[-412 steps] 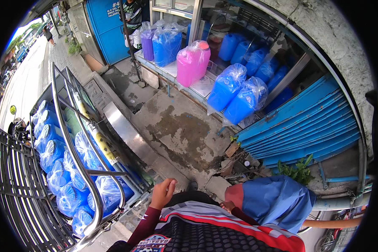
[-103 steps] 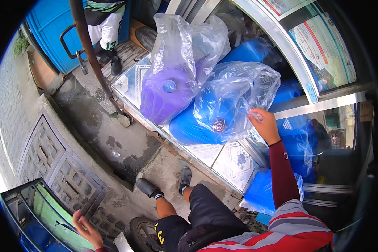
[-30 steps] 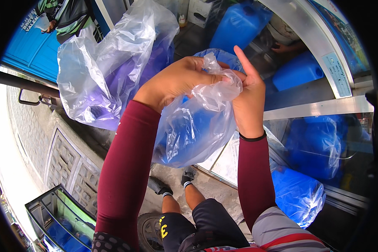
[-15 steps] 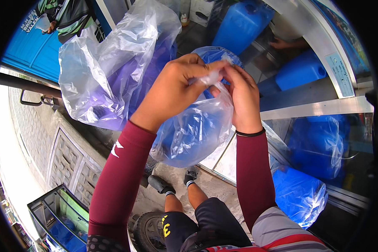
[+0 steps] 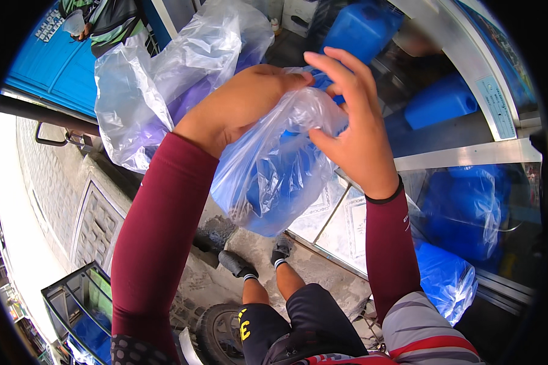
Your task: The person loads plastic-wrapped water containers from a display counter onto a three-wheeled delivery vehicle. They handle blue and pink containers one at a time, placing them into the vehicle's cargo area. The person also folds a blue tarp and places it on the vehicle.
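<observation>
My left hand (image 5: 243, 100) is bent over the top of a clear plastic bag (image 5: 268, 198), its fingers closed on the bunched neck. My right hand (image 5: 359, 137) stands wide just to the right of it, fingers lifted and parted, thumb set away from them; I can't quite tell whether that thumb touches the film. Inside the bag is a blue container (image 5: 295, 164), directly beneath my hands at the outer edge of the white tiled table (image 5: 350, 228). To its left, partly behind my left wrist, a purple container (image 5: 189, 97) sits in its own loose clear cover (image 5: 125, 91). Beyond my right hand are an upper blue jug (image 5: 362, 30) and a lower blue jug (image 5: 441, 103), well apart from my fingers. A wrapped blue container (image 5: 444, 277) is beside my maroon right sleeve (image 5: 393, 249). Below, my dark shoes (image 5: 237, 264) are on the concrete, near a black wheel (image 5: 222, 331). At the upper left, a person (image 5: 112, 27) in green and black is beside a blue door (image 5: 55, 67).
</observation>
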`<state>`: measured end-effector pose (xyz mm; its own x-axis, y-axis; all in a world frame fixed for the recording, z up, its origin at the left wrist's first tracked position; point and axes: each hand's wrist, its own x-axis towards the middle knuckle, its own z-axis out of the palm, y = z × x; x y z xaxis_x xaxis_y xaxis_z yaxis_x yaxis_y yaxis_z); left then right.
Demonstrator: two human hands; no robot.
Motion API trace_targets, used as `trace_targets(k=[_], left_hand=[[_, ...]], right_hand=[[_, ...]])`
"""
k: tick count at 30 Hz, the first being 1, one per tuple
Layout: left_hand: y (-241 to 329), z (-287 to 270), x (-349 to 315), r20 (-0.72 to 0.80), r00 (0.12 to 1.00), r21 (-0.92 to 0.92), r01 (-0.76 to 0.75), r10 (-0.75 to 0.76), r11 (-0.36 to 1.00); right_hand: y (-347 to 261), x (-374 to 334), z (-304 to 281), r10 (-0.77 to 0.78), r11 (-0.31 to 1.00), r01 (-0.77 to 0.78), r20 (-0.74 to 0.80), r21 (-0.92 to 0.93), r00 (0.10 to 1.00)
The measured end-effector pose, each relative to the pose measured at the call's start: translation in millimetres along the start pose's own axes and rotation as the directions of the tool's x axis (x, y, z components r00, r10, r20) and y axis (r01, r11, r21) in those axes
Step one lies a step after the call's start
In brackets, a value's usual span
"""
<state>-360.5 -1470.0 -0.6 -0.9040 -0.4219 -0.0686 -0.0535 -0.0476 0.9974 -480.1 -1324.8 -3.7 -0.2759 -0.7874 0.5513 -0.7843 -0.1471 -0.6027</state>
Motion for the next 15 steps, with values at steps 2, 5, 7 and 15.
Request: trace_targets(k=[2,5,7,15], left_hand=[[3,4,3,0.034,0.988,-0.268,0.154,-0.150,0.951],[4,0,7,0.006,0.987,-0.209,0.161,-0.163,0.965],[-18,-4,9,-0.229,0.945,0.366,-0.138,0.232,0.920],[-34,-3,5,-0.185,0.876,0.372,-0.357,0.445,0.857]], right_hand=[[14,-4,-8,-0.093,0.995,0.092,0.022,0.029,0.995],[29,-10,-7,-0.325,0.941,0.300,-0.164,-0.158,0.931],[21,-32,-2,-0.273,0.940,0.211,-0.221,-0.268,0.936],[6,-97,9,0.437,0.841,-0.274,-0.285,0.467,0.853]])
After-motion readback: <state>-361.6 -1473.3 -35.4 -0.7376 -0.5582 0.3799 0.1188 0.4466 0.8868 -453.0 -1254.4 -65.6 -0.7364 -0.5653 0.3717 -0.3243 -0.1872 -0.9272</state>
